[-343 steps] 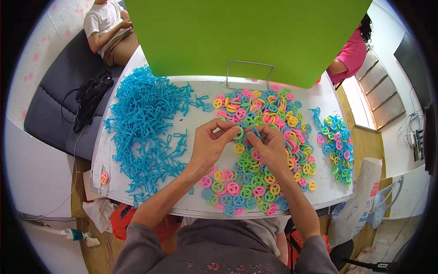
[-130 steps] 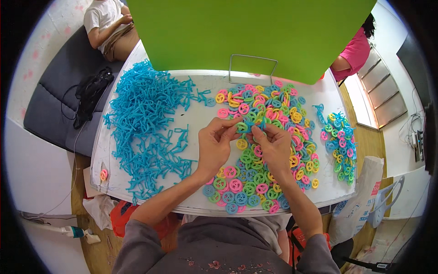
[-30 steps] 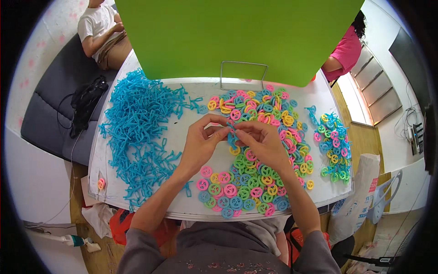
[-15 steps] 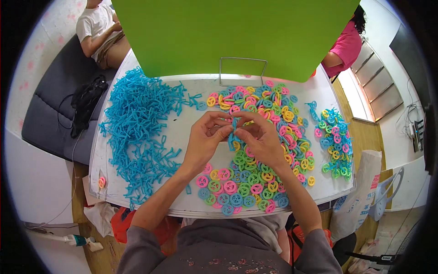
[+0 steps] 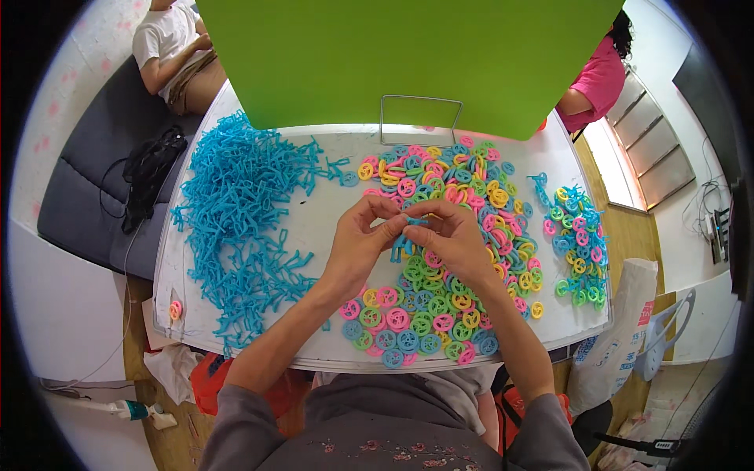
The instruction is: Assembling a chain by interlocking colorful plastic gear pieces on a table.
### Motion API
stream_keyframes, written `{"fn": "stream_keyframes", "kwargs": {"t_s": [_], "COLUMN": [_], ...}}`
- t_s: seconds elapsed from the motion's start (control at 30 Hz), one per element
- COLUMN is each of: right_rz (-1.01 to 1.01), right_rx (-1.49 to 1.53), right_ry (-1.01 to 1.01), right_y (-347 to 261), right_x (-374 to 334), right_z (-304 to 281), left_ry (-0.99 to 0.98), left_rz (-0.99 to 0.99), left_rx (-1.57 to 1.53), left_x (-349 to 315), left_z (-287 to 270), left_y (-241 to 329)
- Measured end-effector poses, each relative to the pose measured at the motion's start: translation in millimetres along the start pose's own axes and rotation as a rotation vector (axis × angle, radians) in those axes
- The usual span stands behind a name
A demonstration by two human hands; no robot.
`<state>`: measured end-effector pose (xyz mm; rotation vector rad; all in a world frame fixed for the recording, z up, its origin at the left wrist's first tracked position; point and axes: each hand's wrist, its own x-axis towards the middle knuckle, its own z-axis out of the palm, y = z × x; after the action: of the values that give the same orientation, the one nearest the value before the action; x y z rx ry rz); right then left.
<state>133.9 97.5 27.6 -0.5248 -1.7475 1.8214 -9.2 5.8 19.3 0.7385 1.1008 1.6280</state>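
Observation:
My left hand [image 5: 361,239] and my right hand [image 5: 452,242] meet above the middle of the table, fingertips pinched together. Between them they grip a small blue plastic forked piece [image 5: 403,250], mostly hidden by the fingers. Whether a wheel is joined to it I cannot tell. Just beyond and below the hands spreads a pile of small plastic spoked wheels [image 5: 428,302] in pink, green, yellow and blue. Left of my left hand lies a large heap of blue forked pieces [image 5: 236,188]. A smaller cluster of wheels with blue pieces among them [image 5: 580,243] lies at the right.
A green panel [image 5: 408,63] with a wire stand [image 5: 420,122] rises at the white table's [image 5: 330,212] far side. One pink wheel [image 5: 175,310] sits at the left edge. A person sits on a dark sofa [image 5: 86,173]; another in pink is behind the panel. A plastic bag [image 5: 616,337] stands at right.
Both hands stay together and have shifted slightly nearer to me. The blue piece has turned between my fingers, and less of its upper end shows.

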Motion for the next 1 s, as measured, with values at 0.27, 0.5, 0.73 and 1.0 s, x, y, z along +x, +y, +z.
{"fn": "stream_keyframes", "kwargs": {"t_s": [0.27,0.5,0.73,1.0], "right_rz": [0.064,0.062,0.154,0.059], "right_rx": [0.198,0.159,0.528,0.376], "right_ry": [0.151,0.216,0.181,0.259], "right_y": [12,10,8,12], "right_x": [-2,2,1,1], "right_z": [10,-13,-20,-16], "left_ry": [0.065,0.21,0.094,0.121], "left_rz": [0.334,0.353,0.36,0.292], "left_rx": [0.183,0.9,1.048,0.27], "left_x": [2,11,14,12], "left_z": [1,-12,-18,-11], "left_y": [-6,-10,-25,7]}}
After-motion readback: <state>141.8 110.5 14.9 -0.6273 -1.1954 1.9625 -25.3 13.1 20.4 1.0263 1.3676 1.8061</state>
